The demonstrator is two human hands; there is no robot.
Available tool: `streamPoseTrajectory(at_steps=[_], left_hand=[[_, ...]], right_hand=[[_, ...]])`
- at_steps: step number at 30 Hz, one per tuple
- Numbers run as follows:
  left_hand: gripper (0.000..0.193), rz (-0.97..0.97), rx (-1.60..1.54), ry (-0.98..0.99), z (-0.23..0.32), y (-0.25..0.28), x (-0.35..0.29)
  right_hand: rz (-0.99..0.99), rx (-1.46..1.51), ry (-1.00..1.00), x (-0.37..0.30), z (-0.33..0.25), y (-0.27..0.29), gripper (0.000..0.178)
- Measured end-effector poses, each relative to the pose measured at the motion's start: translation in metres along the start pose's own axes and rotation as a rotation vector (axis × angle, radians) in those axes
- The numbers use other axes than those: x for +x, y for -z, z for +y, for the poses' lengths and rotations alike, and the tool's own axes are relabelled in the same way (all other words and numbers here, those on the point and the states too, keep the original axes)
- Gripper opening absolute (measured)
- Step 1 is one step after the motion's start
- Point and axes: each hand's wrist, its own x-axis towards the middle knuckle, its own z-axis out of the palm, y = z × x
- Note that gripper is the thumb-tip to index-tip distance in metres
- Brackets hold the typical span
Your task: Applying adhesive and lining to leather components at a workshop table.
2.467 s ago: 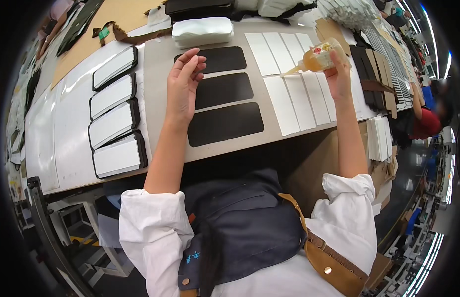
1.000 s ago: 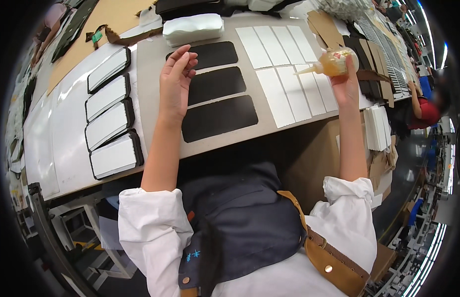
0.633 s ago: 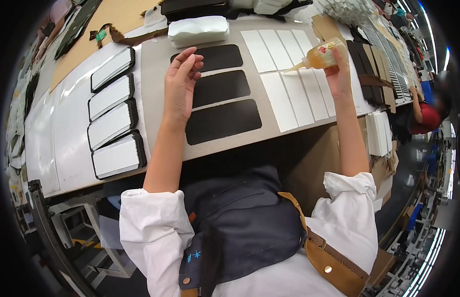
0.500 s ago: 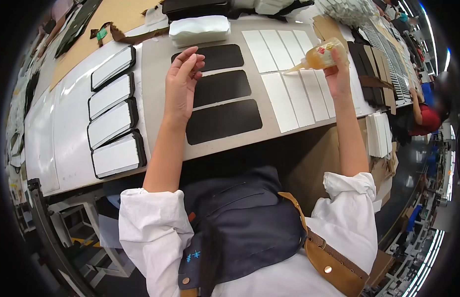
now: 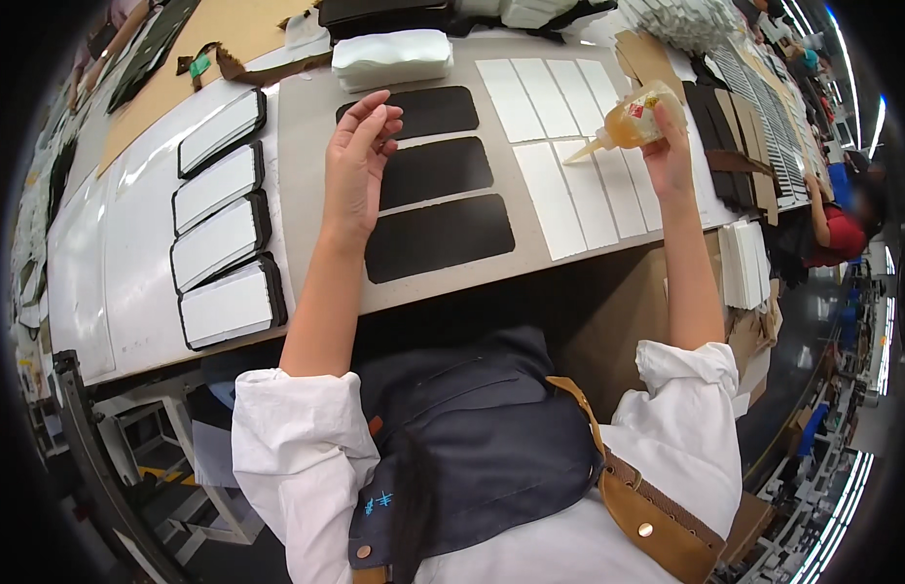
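My right hand (image 5: 670,164) grips a squeeze bottle of amber liquid (image 5: 628,124), perhaps glue, tilted with its thin nozzle pointing left and down. The nozzle tip is over the nearer row of white strips (image 5: 552,209); whether it touches them I cannot tell. My left hand (image 5: 355,170) hovers at the left ends of three black rectangular panels (image 5: 443,238), laid one behind another. Its fingers are loosely curled and apart, with nothing visible in them. It covers part of the upper two panels.
On the left lie several black-edged pieces topped with white strips (image 5: 219,200). A folded white stack (image 5: 392,60) sits behind the black panels. Brown and black pieces (image 5: 730,146) lie right of the strips. White sheets (image 5: 744,265) hang near the table's right edge. Another person in red (image 5: 842,234) is farther right.
The bottle in my right hand has shifted slightly right, and its nozzle tip has dropped lower over the nearer white strips. My left hand stays nearly still.
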Motion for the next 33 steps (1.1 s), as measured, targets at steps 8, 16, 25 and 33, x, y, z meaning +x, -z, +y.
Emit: streamPoseTrajectory(at_steps=[8,16,25,33], left_hand=[[0.027,-0.004,0.006,0.007,0.000,0.000,0.000],[0.028,-0.011,0.004,0.008,0.001,-0.002,-0.001],[0.029,-0.026,0.008,0.006,0.003,-0.001,-0.002],[0.031,-0.023,0.010,0.027,0.003,-0.001,0.001]], right_hand=[[-0.039,-0.070,-0.061,-0.025,-0.006,0.018,0.053],[-0.090,-0.118,-0.114,-0.068,-0.021,0.027,0.059],[0.000,0.280,-0.131,-0.068,-0.032,0.043,0.075],[0.193,0.071,0.132,-0.001,-0.024,0.036,0.051]])
